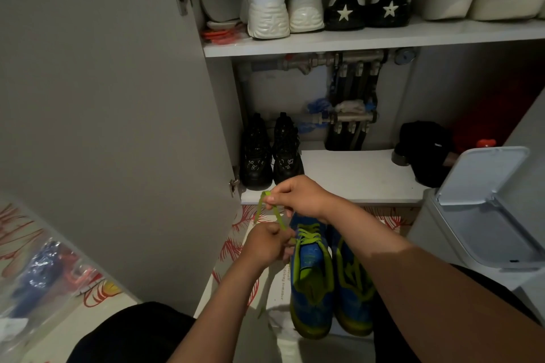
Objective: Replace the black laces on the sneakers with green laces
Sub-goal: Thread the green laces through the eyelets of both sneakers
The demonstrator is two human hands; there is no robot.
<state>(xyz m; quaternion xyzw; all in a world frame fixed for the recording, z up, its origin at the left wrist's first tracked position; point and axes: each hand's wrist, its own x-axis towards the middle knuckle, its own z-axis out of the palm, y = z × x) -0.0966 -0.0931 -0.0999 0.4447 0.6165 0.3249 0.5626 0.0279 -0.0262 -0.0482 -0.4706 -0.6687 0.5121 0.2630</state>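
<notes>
The person crouches in front of an open shoe cabinet, both bare arms reaching forward; the right hand [299, 196] is the farther one, its fingertips pinched together on a small loop of the green lace [277, 214]; the left hand [265, 246] sits just below and nearer, fingers curled tight round the same lace, which runs taut between the two hands. A loose strand hangs down on the left of the hands.

The lace leads into the left sneaker [311, 280], a blue shoe with a green sole, its upper rows crossed with green lacing; it stands toe away from the person on a sheet of white paper [277, 283] over a red-patterned floor. The right sneaker [352, 289] stands touching it on the right, partly hidden under the right forearm; I cannot tell how far it is laced.

Beyond, a pair of black boots [269, 156] stands at the left end of the lower shelf [354, 174]; pipes [351, 91] run behind; white sneakers [283, 6] and star-heeled shoes [365, 9] line the upper shelf [354, 40]. The cabinet door [118, 97] stands open on the left; a plastic bag [44, 277] lies near left; a grey bin [483, 209] with its lid up stands on the right.
</notes>
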